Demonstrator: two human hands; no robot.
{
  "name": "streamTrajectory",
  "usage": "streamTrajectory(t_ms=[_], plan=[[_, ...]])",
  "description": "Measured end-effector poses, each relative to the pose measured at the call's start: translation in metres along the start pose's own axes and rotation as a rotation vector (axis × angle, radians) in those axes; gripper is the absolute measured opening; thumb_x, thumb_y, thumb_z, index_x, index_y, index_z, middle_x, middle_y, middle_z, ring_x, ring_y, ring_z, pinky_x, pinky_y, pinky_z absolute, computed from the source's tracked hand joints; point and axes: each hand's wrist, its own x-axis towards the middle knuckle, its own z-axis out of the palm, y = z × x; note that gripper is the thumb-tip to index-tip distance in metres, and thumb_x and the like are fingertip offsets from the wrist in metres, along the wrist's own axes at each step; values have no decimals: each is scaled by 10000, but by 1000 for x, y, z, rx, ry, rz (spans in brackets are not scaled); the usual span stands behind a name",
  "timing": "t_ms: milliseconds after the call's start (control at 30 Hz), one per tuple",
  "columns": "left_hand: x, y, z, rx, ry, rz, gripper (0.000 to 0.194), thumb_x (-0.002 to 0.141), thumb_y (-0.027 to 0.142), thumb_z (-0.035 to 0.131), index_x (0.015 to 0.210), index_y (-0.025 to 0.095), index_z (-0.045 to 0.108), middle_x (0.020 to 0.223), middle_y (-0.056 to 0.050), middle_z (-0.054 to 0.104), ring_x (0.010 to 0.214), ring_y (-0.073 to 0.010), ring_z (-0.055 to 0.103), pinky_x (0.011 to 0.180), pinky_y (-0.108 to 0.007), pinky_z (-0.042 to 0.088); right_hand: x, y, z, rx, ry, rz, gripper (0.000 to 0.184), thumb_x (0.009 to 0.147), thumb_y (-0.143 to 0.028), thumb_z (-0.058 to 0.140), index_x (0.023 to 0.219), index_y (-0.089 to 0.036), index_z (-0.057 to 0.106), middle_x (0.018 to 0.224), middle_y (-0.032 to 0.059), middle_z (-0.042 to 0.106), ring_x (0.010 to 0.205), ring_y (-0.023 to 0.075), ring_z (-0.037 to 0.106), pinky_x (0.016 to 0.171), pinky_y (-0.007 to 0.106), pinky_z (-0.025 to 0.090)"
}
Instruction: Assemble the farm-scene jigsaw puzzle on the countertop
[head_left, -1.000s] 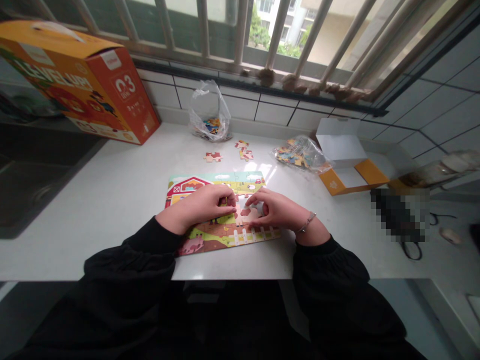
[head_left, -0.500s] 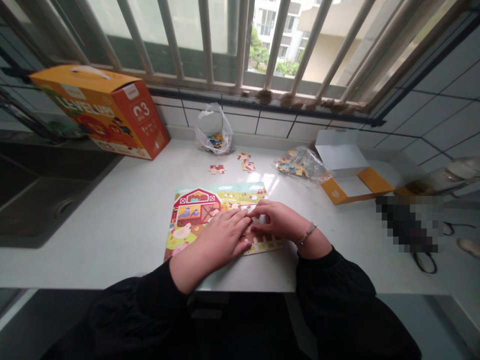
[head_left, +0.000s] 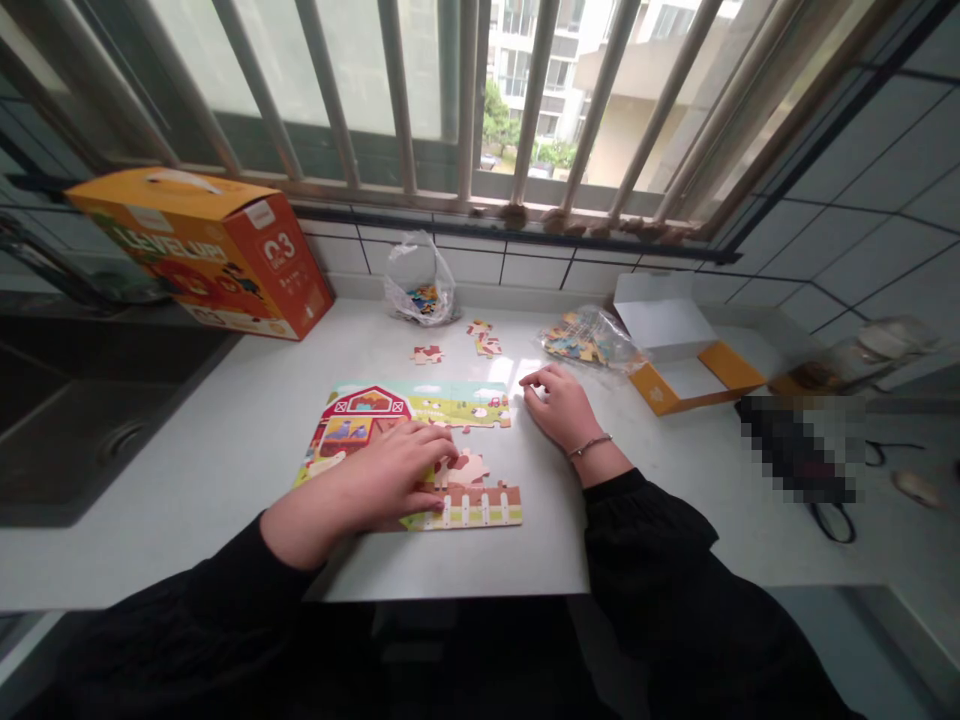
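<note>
A farm jigsaw puzzle (head_left: 469, 402) with a red barn, sheep and a white fence lies on the counter. My left hand (head_left: 382, 465) rests across its lower middle, fingers stretched and thumb apart, hiding part of the picture. Beside those fingertips is a cow section (head_left: 469, 467); counter shows through a gap above it. Just right of the board, my right hand (head_left: 555, 400) is off the puzzle, fingers loosely bent, and no piece shows in it. Behind the board lie a loose brown-and-white piece (head_left: 428, 355) and further loose pieces (head_left: 486, 344).
A clear bag of pieces (head_left: 421, 290) stands by the wall, and another bag of pieces (head_left: 589, 338) lies behind my right hand. An opened orange-and-white box (head_left: 660, 393) is at the right. An orange carton (head_left: 277, 270) stands beside the dark sink (head_left: 67, 400).
My right hand has lifted off the puzzle and moved right and back. My left hand has shifted left, uncovering the cow section, the fence and a gap. The camera view has moved slightly.
</note>
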Motion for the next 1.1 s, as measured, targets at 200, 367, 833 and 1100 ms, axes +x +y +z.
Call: streamTrajectory(t_ms=[200,367,833,1100], plan=[[28,-24,-21,-67,67,6,265,1015,497,716,1078,242,751,1095,-79,746,1052,-274,669,930,-387,499,28,12,26,-112,-22,-59,191,974,-226,636,1050,-208,810,1163,141,772,1143,315,672,1101,485,503],[65,-64,-22,218,288,-262,206,1012,359,641,1065,179,726,1163,-165,733,1098,-326,663,1004,-447,511,58,16,42,-176,-35,-107,311,1019,-252,622,1273,-187,789,1430,140,749,1326,332,649,1230,518,437],[58,-85,-6,178,377,-342,296,1030,363,573,1194,165,720,1309,-173,695,1256,-348,631,1164,-501,492,89,15,47,-184,-137,-145,239,1054,-366,683,1190,-192,775,1179,144,800,1168,308,686,1139,458,460],[60,-88,-3,206,395,-354,318,1015,389,576,1192,181,738,1276,-150,703,1200,-353,641,1122,-511,517,69,9,10,-132,-286,55,483,893,-291,849,1342,-156,735,1007,85,759,895,222,655,850,334,500]])
